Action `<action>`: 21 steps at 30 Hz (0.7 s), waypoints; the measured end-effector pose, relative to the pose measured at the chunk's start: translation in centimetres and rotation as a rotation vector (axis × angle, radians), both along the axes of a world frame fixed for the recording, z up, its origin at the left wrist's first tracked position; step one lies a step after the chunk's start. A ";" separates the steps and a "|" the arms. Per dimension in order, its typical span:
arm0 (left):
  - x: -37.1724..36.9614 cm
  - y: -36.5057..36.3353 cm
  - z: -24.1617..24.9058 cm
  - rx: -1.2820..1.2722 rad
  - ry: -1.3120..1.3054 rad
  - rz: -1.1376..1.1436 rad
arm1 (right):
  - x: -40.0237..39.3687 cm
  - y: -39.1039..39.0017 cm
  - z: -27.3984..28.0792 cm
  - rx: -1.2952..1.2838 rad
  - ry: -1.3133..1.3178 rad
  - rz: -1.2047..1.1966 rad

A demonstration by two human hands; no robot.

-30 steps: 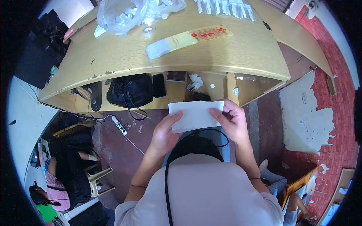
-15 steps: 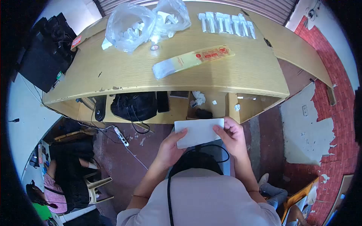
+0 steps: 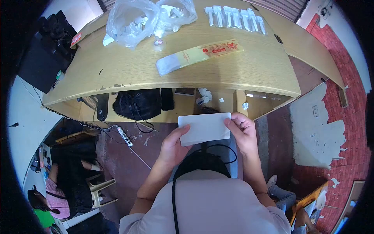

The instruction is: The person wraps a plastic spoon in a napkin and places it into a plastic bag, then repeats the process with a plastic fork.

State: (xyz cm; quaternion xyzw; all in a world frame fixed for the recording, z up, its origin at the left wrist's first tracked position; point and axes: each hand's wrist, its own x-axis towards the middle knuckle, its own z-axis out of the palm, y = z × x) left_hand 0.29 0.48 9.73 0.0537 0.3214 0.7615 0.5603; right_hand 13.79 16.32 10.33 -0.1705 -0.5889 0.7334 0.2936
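A white rectangular piece of paper (image 3: 205, 130) is held flat in front of my body, below the table's front edge. My left hand (image 3: 174, 145) grips its left end, thumb on top and fingers underneath. At the opposite end my right hand (image 3: 244, 134) pinches the right edge, its thumb lying on the upper face. The fingers behind the paper are partly hidden. Beyond it on the table lies a long yellow and clear plastic packet (image 3: 200, 56) with red print.
On the wooden table (image 3: 128, 74) are two plastic bags (image 3: 130, 25) of white pieces, a tape roll (image 3: 159, 44) and a row of small wrapped white items (image 3: 234, 18). A black bag (image 3: 137, 104) sits on the shelf below. A power strip (image 3: 124, 135) lies left; people sit at both sides.
Both hands have moved slightly up and forward with the white paper, closer to the table edge. The grip stays the same.
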 end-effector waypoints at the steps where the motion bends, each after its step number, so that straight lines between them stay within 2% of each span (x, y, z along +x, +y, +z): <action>1: 0.1 0.0 0.1 -0.005 0.002 0.020 | 0.0 0.0 0.1 -0.004 0.004 -0.007; 5: 0.2 0.3 0.4 0.028 -0.014 0.009 | 0.0 0.2 0.2 0.028 -0.009 -0.018; 7: 0.3 0.4 0.8 -0.028 -0.023 0.027 | 0.0 0.5 0.3 0.040 -0.014 0.042; 14: -0.1 0.3 0.2 0.027 -0.010 0.022 | 0.4 0.7 0.2 0.071 -0.105 0.194; 16: -0.3 0.1 -0.1 0.026 0.000 0.024 | 0.8 1.0 -0.4 0.238 -0.150 0.195; 17: -0.4 0.0 -0.3 0.026 0.000 0.022 | 1.0 1.3 -0.2 0.238 -0.149 0.192; 19: -0.7 -0.3 -0.8 -0.033 0.003 0.051 | 1.2 1.6 1.4 0.528 -0.361 0.157; 20: -0.8 -0.4 -0.9 -0.032 0.005 0.049 | 1.0 1.5 2.9 0.529 -0.360 0.155; 21: -0.9 -0.5 -1.1 -0.052 0.022 0.068 | 0.8 1.5 5.4 0.826 -0.488 0.022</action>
